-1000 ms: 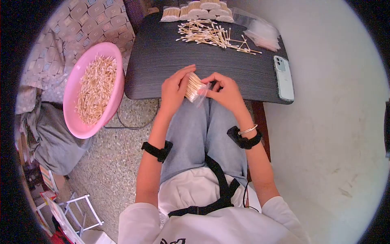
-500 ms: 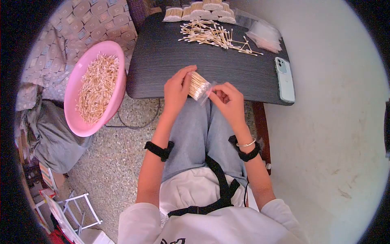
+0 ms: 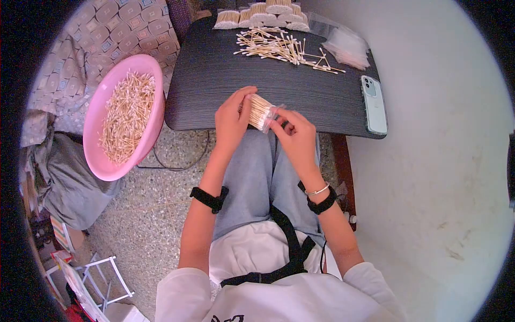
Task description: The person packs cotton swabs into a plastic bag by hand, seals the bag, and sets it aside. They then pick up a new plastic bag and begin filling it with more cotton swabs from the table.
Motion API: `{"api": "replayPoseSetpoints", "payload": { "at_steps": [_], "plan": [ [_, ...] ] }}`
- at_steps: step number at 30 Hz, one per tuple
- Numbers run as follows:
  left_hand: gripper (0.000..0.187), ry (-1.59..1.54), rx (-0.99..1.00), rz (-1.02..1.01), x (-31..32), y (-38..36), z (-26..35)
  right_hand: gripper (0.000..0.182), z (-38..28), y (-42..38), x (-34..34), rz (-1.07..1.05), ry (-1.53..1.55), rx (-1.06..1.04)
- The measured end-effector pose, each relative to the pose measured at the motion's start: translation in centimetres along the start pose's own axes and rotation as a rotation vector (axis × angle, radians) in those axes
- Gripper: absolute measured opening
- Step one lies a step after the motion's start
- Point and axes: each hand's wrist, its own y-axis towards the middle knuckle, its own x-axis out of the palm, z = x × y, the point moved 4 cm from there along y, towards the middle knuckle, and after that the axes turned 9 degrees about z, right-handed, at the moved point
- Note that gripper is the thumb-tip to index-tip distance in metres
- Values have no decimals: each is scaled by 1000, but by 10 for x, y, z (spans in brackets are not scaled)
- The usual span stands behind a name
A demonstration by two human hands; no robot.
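Clear plastic swab packet [image 3: 261, 112], pinched between left hand [image 3: 232, 121] and right hand [image 3: 298, 140] at black table's [image 3: 198, 91] near edge; probably light, slippery; grip mid-sides.

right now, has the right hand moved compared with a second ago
Yes: the right hand has shifted slightly toward the person's body, judged against the near edge of the black table.

Dark table [image 3: 209, 86] with swab packs [image 3: 228, 20], loose swabs [image 3: 273, 47], clear bags [image 3: 347, 48], phone [image 3: 374, 104].
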Motion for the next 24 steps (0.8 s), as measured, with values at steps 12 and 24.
{"api": "replayPoseSetpoints", "payload": {
  "at_steps": [12, 24],
  "plan": [
    [34, 187, 191, -74, 0, -6, 14, 50, 20, 8, 5, -144, 658, 188],
    [39, -683, -308, -288, 13, 6, -1, 58, -5, 27, 4, 22, 680, 113]
  ]
}}
